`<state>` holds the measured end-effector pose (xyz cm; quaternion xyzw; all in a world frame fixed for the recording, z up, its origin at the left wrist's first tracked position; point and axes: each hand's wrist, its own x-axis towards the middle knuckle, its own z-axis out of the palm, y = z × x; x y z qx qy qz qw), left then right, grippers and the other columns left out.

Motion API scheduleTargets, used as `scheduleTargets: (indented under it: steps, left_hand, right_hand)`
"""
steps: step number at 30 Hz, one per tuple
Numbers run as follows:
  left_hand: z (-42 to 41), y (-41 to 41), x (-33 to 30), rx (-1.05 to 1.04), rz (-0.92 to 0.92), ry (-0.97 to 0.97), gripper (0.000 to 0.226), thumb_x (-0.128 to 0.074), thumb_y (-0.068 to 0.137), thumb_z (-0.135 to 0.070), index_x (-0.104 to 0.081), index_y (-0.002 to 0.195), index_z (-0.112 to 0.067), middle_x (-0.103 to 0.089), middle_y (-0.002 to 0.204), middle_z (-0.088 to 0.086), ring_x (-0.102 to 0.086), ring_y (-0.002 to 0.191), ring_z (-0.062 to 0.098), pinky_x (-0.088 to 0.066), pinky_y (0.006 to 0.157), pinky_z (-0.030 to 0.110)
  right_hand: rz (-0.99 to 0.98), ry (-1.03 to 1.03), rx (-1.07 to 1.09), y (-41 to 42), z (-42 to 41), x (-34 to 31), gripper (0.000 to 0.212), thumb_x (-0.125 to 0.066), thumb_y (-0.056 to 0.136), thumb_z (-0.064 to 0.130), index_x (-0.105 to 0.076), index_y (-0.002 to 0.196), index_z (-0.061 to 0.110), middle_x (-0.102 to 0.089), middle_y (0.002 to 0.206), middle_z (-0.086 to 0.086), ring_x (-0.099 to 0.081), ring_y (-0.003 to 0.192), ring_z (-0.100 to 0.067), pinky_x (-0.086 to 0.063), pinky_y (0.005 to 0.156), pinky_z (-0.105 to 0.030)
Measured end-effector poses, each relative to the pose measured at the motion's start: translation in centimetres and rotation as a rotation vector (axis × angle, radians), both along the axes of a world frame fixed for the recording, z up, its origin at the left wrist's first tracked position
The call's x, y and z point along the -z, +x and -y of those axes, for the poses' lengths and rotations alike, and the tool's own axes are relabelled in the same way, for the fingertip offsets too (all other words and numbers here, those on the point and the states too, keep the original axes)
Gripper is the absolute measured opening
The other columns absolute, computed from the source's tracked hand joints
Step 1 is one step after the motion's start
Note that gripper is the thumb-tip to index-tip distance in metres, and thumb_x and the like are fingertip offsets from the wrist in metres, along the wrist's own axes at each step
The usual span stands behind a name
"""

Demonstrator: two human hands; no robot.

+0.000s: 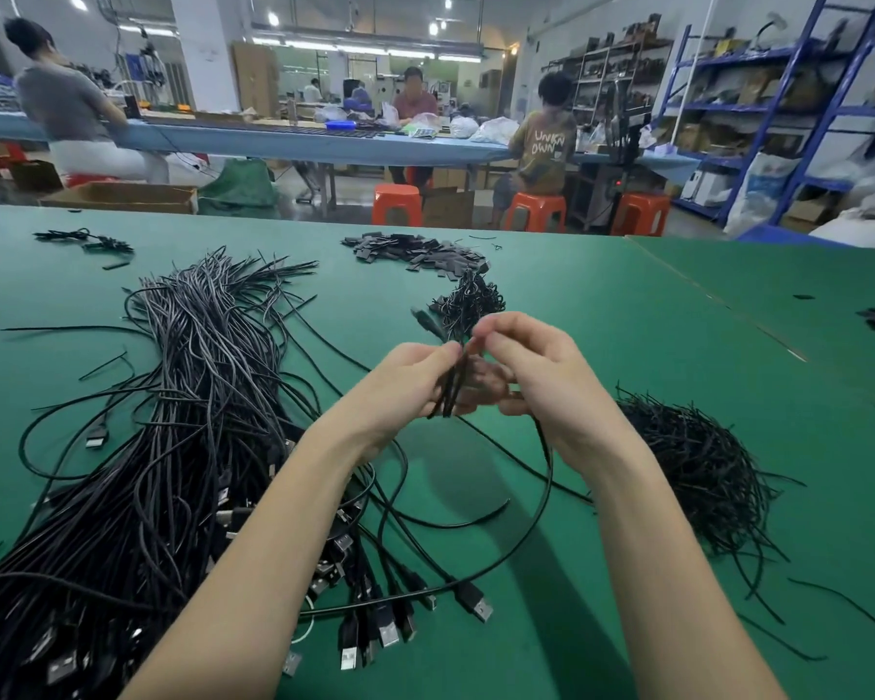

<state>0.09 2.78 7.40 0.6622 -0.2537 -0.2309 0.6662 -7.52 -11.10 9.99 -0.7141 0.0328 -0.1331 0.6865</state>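
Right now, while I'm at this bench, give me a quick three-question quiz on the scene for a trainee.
1. True or false: the left hand and the right hand both hold the folded black cable above the green table.
2. The loose pile of thin black ties lies: A) right of the right hand; B) left of the left hand; C) hanging off the table's edge.
3. Fill in: the cable heap on the left ends in ____ plugs.

Key: 1 true; 2 A; 3 USB.
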Motion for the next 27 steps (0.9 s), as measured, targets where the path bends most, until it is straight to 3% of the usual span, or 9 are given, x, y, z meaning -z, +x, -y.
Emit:
scheduleTargets:
  steps: [3,7,10,13,15,17,20,24,27]
  left_hand:
    - [-0.2,0.7,-0.3,-0.146,-0.124,-0.197,0.040,-0.035,0.108,-0.025,-0.068,0.104,-0.004,-0.077,0.097,0.011,-0.074,0.086,0.019,-0.059,0.081,0.031]
    - [-0.7,0.9,-1.0,-0.057,-0.364,-0.467,0.044,-0.029,0.108,-0.024,-0.063,0.114,0.003,-0.073,0.110,0.018,-0.073,0.100,0.024,-0.060,0.077,0.030]
    - [0.0,0.4,-1.0,-0.074,-0.420,-0.455,0.038,-0.032,0.108,-0.023,-0.063,0.098,-0.003,-0.073,0.085,0.007,-0.072,0.076,0.018,-0.060,0.069,0.029]
    - [0.6,0.1,-0.9,-0.075,-0.403,-0.433,0.035,-0.029,0.109,-0.025,-0.047,0.080,-0.015,-0.036,0.060,-0.006,-0.038,0.053,0.011,-0.044,0.063,0.026]
    - [0.2,0.0,-1.0,0.022,-0.391,-0.445,0.035,-0.030,0.108,-0.026,-0.041,0.076,-0.018,-0.025,0.061,-0.006,-0.026,0.053,0.011,-0.036,0.064,0.026]
    - [-0.3,-0.3,-1.1,0.174,-0.391,-0.444,0.035,-0.031,0.107,-0.026,-0.040,0.074,-0.018,-0.023,0.063,-0.006,-0.025,0.054,0.012,-0.039,0.064,0.026]
    - [-0.4,-0.8,-0.9,0.295,-0.340,-0.369,0.036,-0.032,0.107,-0.026,-0.043,0.074,-0.017,-0.024,0.065,-0.005,-0.029,0.056,0.013,-0.043,0.069,0.028]
    - [0.7,-0.9,-0.3,0.083,-0.085,-0.194,0.035,-0.030,0.109,-0.022,-0.043,0.077,-0.014,-0.030,0.062,-0.005,-0.037,0.058,0.014,-0.048,0.072,0.028]
    - [1.3,-0.8,0.1,-0.093,0.212,-0.010,0.034,-0.030,0.110,-0.025,-0.045,0.082,-0.013,-0.039,0.067,0.000,-0.046,0.066,0.014,-0.046,0.080,0.029]
  right_hand:
    - [0.005,-0.038,-0.193,-0.3,-0.4,0.4,0.021,-0.047,0.103,-0.001,-0.062,0.093,0.010,-0.065,0.086,0.001,-0.052,0.056,-0.011,-0.044,0.050,-0.020]
    - [-0.100,-0.061,-0.315,-0.1,0.1,1.8,0.022,-0.047,0.104,-0.002,-0.061,0.089,0.007,-0.062,0.089,-0.007,-0.060,0.064,-0.016,-0.055,0.062,-0.026]
    - [-0.144,-0.052,-0.373,0.0,0.6,2.8,0.025,-0.050,0.101,-0.004,-0.064,0.084,0.007,-0.067,0.089,-0.008,-0.070,0.084,-0.023,-0.059,0.083,-0.035]
    - [-0.184,-0.078,-0.330,0.0,1.7,3.5,0.026,-0.058,0.095,-0.006,-0.068,0.080,0.013,-0.075,0.103,-0.012,-0.071,0.109,-0.024,-0.053,0.096,-0.034]
    - [-0.183,0.061,-0.190,0.1,2.4,3.6,0.019,-0.058,0.095,-0.004,-0.065,0.089,0.012,-0.074,0.109,-0.013,-0.073,0.103,-0.024,-0.058,0.084,-0.032]
    - [-0.146,0.152,-0.100,0.2,2.8,3.3,0.010,-0.064,0.097,0.012,-0.066,0.106,0.012,-0.074,0.113,-0.010,-0.073,0.089,-0.021,-0.057,0.070,-0.028]
    - [-0.061,0.080,-0.115,0.3,2.7,2.9,0.030,-0.073,0.090,0.034,-0.073,0.116,0.018,-0.074,0.105,-0.001,-0.064,0.076,-0.014,-0.050,0.062,-0.022]
    - [0.047,-0.136,0.060,0.5,2.3,2.9,0.007,-0.073,0.093,0.020,-0.077,0.098,0.019,-0.069,0.074,0.006,-0.055,0.061,-0.009,-0.046,0.054,-0.022]
    - [0.102,-0.189,0.147,0.6,2.1,2.9,0.004,-0.074,0.092,0.019,-0.077,0.091,0.021,-0.068,0.070,0.003,-0.055,0.056,-0.009,-0.047,0.050,-0.021]
